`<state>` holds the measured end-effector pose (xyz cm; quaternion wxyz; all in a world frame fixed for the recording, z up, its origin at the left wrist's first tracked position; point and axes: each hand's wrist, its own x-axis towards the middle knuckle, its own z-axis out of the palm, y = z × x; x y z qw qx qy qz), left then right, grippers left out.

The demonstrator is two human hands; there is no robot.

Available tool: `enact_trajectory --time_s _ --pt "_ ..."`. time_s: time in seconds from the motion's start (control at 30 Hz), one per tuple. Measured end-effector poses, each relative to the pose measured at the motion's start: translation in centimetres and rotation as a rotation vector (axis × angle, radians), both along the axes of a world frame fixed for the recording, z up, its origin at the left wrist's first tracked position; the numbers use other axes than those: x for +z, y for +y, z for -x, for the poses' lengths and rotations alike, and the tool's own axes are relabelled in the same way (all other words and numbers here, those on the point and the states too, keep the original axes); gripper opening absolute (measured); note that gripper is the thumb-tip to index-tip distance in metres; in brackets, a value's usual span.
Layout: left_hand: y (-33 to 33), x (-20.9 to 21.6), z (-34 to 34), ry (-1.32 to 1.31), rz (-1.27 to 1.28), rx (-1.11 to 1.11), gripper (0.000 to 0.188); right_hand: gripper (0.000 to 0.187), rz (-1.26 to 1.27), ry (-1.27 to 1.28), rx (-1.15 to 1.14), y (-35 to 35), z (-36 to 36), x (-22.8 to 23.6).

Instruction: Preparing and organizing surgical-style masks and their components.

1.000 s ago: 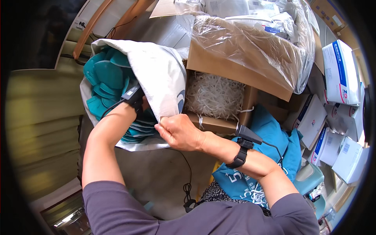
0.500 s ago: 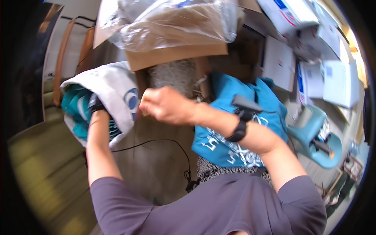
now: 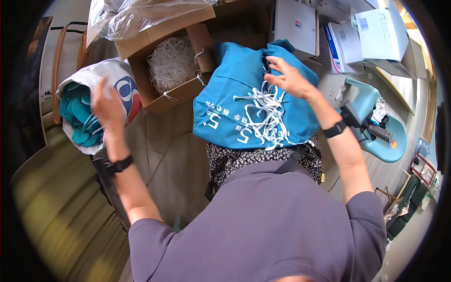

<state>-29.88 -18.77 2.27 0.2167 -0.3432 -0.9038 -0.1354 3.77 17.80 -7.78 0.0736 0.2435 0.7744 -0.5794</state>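
A teal cloth bundle (image 3: 221, 98) with white print and a heap of white drawstrings (image 3: 268, 110) lies across my lap. Over its far right part hovers my right hand (image 3: 290, 80), fingers apart, holding nothing. On the left stands a white cloth bag (image 3: 110, 75) with a blue and red emblem. Its mouth is folded open, and teal cloth pieces (image 3: 80, 110) with white cords fill it. My left hand (image 3: 109, 108) is in front of this bag's rim; motion smears its fingers, so their grip is unclear.
Beyond my lap, an open cardboard box (image 3: 159, 96) holds white shredded filler (image 3: 173, 63), with clear plastic wrap (image 3: 141, 19) behind it. White cartons (image 3: 380, 33) are stacked at the far right. A blue-green plastic stool (image 3: 392, 136) stands to the right, with small items on it.
My left hand has come out of the white bag. My right hand has left the bag's edge, moved right over the teal bundle and opened. The view has shifted, showing more of the filler box.
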Motion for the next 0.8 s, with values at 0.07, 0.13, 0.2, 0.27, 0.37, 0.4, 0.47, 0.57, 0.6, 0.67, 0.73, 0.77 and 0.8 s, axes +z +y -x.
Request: enact_trajectory --time_s 0.07,0.13,0.2,0.27,0.37,0.4,0.47,0.57,0.6,0.67,0.73,0.77,0.8 --pt "7.0 -0.2 -8.5 -0.521 -0.131 -0.083 0.030 0.084 -0.158 0.033 0.068 -2.2 0.5 -1.6" --pt "10.4 -3.2 -14.2 -0.828 -0.247 -0.367 0.054 0.099 -0.223 -0.022 0.083 -4.6 0.3 -2.0" --pt "12.8 -4.6 -19.4 -0.938 -0.225 -0.518 0.066 0.101 -0.213 -0.128 0.145 -6.0 -1.0 -0.8" --pt "13.6 -6.5 -23.3 -0.970 -0.146 -0.758 0.068 0.110 -0.115 0.025 0.247 -6.6 -3.7 -0.3" --pt "12.3 -8.1 -26.1 -1.134 -0.084 -0.769 0.069 0.097 -0.193 0.136 0.218 -8.5 -8.6 1.1" --pt "11.8 -7.9 -26.8 -1.229 -0.106 -0.734 0.070 0.092 -0.168 0.195 0.248 -9.1 -9.9 2.0" --pt "10.9 -7.3 -27.7 -1.413 -0.053 -0.697 0.072 0.069 -0.324 0.228 0.255 -11.2 -11.3 2.0" --pt "10.2 -6.0 -28.9 -1.571 0.010 -0.644 0.076 0.025 0.081 0.235 0.119 -13.0 -11.4 -0.1" --pt "10.0 -5.8 -29.3 -1.527 -0.043 -0.652 0.078 0.020 0.302 0.192 0.063 -12.9 -10.5 1.5" --pt "10.4 -4.3 -29.8 -2.040 -0.306 -0.439 0.080 0.021 0.441 0.341 -0.153 -13.4 -8.3 5.1" --pt "10.8 -4.4 -30.9 -2.359 -0.904 -0.320 0.079 0.025 0.264 0.460 -0.090 -13.3 -5.9 6.4" --pt "11.2 -4.2 -30.7 -2.324 -0.997 -0.306 0.078 0.027 0.013 0.548 -0.007 -12.9 -4.7 6.8" --pt "11.4 -4.0 -30.3 -2.287 -1.088 -0.292 0.079 0.029 -0.240 0.634 0.071 -12.6 -3.6 7.5"
